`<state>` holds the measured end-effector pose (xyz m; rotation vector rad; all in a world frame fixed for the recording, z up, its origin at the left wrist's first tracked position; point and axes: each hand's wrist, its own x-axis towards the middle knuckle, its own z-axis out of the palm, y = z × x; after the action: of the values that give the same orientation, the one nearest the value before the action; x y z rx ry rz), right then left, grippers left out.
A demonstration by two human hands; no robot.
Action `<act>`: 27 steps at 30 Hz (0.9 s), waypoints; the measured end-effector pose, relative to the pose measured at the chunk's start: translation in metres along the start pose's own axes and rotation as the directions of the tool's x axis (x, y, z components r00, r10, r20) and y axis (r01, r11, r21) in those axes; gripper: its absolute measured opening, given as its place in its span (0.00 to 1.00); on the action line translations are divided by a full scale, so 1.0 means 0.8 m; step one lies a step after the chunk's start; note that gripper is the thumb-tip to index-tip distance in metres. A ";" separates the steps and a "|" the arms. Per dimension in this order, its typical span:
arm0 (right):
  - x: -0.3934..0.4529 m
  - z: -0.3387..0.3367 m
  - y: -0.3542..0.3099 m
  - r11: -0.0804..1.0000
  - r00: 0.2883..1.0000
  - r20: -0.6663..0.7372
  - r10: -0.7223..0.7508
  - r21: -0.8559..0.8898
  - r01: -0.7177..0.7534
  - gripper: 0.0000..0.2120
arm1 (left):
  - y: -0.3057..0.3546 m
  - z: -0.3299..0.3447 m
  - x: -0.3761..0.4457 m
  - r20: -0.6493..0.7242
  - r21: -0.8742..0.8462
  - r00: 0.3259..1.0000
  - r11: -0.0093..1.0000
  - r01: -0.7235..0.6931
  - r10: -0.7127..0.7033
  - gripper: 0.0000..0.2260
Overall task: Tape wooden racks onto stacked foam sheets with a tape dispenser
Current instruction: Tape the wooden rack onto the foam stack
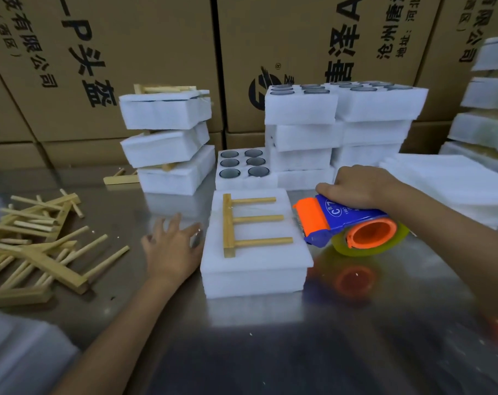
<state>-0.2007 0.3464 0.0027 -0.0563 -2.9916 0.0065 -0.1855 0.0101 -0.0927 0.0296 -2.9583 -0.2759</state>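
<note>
Wooden rack point(250, 225), three pegs on a flat bar, lies on top of a stack of foam sheets point(256, 263) near the middle of the steel table point(270, 352). A faint glossy strip seems to cross the rack's bar near its far end, so one pass of tape may be down, though I cannot tell for certain. Behind it, toward the table's far edge, stand several foam stacks; the left pile point(168, 141) shows wood on its top and between its layers, which suggests finished bundles. The right pile point(338, 124) and a lone foam block with six round holes point(243, 166) carry no rack that I can see. A heap of loose wooden racks point(34, 243) waits at the left edge, so I judge much work remains.

Gripping the blue and orange tape dispenser point(347, 223), the right hand point(358, 188) curls over its top, holding the orange front edge just at the stack's right side. With fingers spread flat, the left hand point(170, 246) rests on the table beside the stack's left side and holds nothing.
</note>
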 end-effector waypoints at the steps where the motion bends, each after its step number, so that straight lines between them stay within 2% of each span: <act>1: -0.002 0.000 0.000 1.000 1.000 -0.009 0.000 0.000 0.000 0.24 | -0.003 -0.002 0.000 0.052 -0.048 0.998 0.998 0.040 -0.038 0.26; 3: -0.004 0.000 0.001 1.000 0.999 -0.035 -0.001 0.001 0.001 0.25 | 0.000 -0.012 -0.002 0.070 -0.239 0.995 0.967 0.088 -0.074 0.32; 4: -0.006 0.001 0.002 1.000 0.999 -0.046 -0.002 0.007 0.002 0.25 | 0.003 -0.020 -0.003 0.016 -0.373 0.997 0.925 0.078 -0.078 0.32; 6: -0.009 0.000 0.005 1.000 0.998 -0.057 0.001 0.028 0.001 0.25 | 0.013 -0.043 -0.003 -0.155 -0.595 0.985 0.803 -0.033 -0.074 0.26; 8: -0.012 0.000 0.007 0.999 0.998 -0.062 0.007 0.054 -0.003 0.25 | 0.039 -0.074 0.000 -0.269 -0.682 0.963 0.712 -0.169 -0.030 0.19; 10: -0.014 -0.001 0.008 0.998 0.998 -0.057 0.010 0.069 -0.006 0.25 | 0.083 -0.094 0.012 -0.274 -0.716 0.955 0.641 -0.278 0.109 0.15; 11: -0.016 -0.003 0.007 0.997 0.999 -0.049 0.010 0.073 -0.006 0.24 | 0.109 -0.098 0.017 -0.224 -0.714 0.952 0.630 -0.305 0.207 0.15; 12: -0.017 -0.005 0.008 0.997 0.999 -0.040 0.008 0.078 -0.005 0.24 | 0.133 -0.096 0.021 -0.134 -0.670 0.942 0.672 -0.316 0.309 0.16; 14: -0.019 -0.009 0.012 0.995 1.000 -0.017 0.007 0.098 -0.005 0.25 | 0.166 -0.075 0.027 0.142 -0.377 0.885 0.851 -0.366 0.443 0.21; 15: -0.020 -0.010 0.016 0.994 1.000 -0.003 0.004 0.112 -0.004 0.25 | 0.174 -0.063 0.030 0.235 -0.208 0.869 0.896 -0.391 0.434 0.23; 16: -0.019 -0.011 0.020 0.992 1.000 0.014 -0.003 0.125 0.001 0.26 | 0.176 -0.054 0.034 0.268 -0.095 0.865 0.905 -0.415 0.424 0.24; 17: -0.019 -0.010 0.023 0.990 0.999 0.035 -0.009 0.139 0.004 0.26 | 0.175 -0.049 0.037 0.279 -0.050 0.863 0.904 -0.425 0.421 0.24; 21: -0.025 -0.020 0.051 0.986 0.996 0.086 0.018 0.165 -0.032 0.25 | 0.169 -0.040 0.046 0.289 -0.044 0.861 0.904 -0.425 0.418 0.25; 24: -0.045 -0.028 0.105 0.996 0.996 0.083 0.040 0.072 -0.046 0.23 | 0.169 -0.036 0.049 0.288 -0.038 0.866 0.909 -0.415 0.408 0.25; 27: -0.063 -0.025 0.134 0.994 0.993 0.055 0.106 0.017 -0.107 0.22 | 0.174 -0.041 0.054 0.345 -0.014 0.861 0.919 -0.394 0.375 0.26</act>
<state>-0.1437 0.4517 0.0138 -0.2172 -3.0384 0.0499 -0.2231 0.1398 -0.0282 -0.6645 -3.2130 -0.1507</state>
